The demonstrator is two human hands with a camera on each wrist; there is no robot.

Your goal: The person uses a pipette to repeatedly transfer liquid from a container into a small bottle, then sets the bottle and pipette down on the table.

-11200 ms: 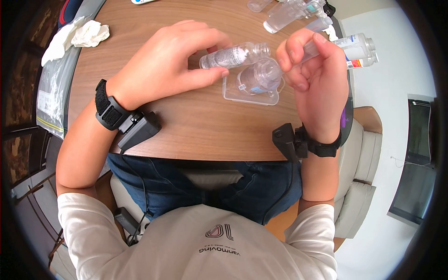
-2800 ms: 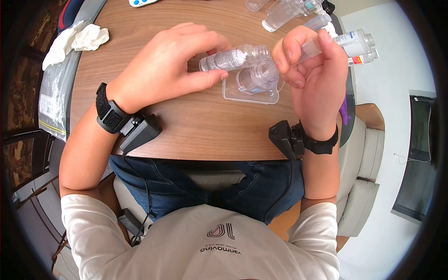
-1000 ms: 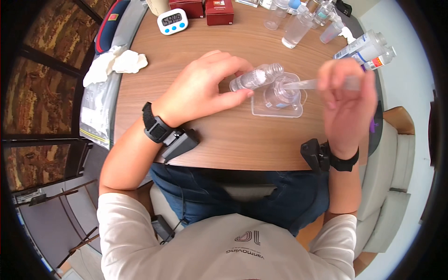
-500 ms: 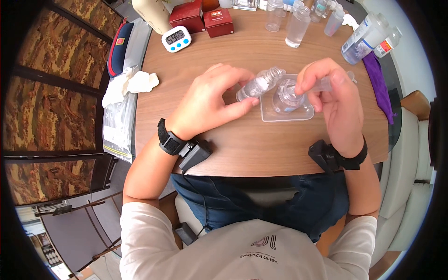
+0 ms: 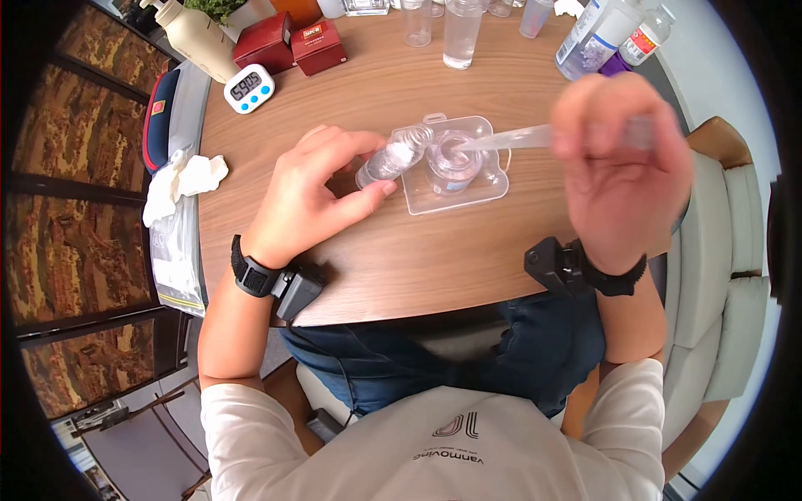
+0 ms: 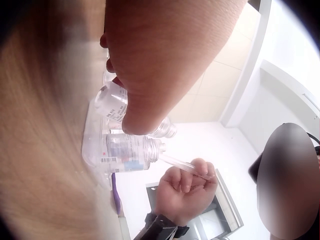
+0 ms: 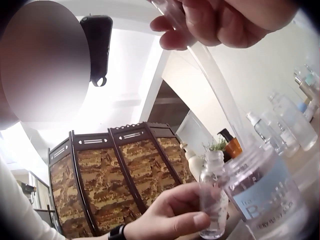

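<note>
My left hand (image 5: 313, 184) holds a small clear bottle (image 5: 386, 163) between thumb and fingers. This bottle is uncapped and tilted in the head view, its neck beside a wider clear bottle (image 5: 451, 178). The wider bottle stands uncapped in a shallow clear plastic tray (image 5: 422, 207); its blue label (image 7: 267, 195) shows in the right wrist view. My right hand (image 5: 626, 171), blurred, pinches the upper end of a clear plastic dropper (image 7: 215, 80). The dropper's long stem slants down to the wider bottle's mouth. Fingers partly hide the dropper's upper end.
Boxes (image 5: 317, 48), a timer (image 5: 249, 88) and a pump bottle (image 5: 196, 37) stand at the back left. Several clear bottles (image 5: 461, 37) line the back, with larger ones (image 5: 597, 40) at the right. Crumpled tissue (image 5: 200, 177) lies on the left.
From half a second ago, my right hand has drawn back to the right from the wider bottle, showing more of the dropper's stem. The left hand keeps the small bottle. The head view has shifted.
</note>
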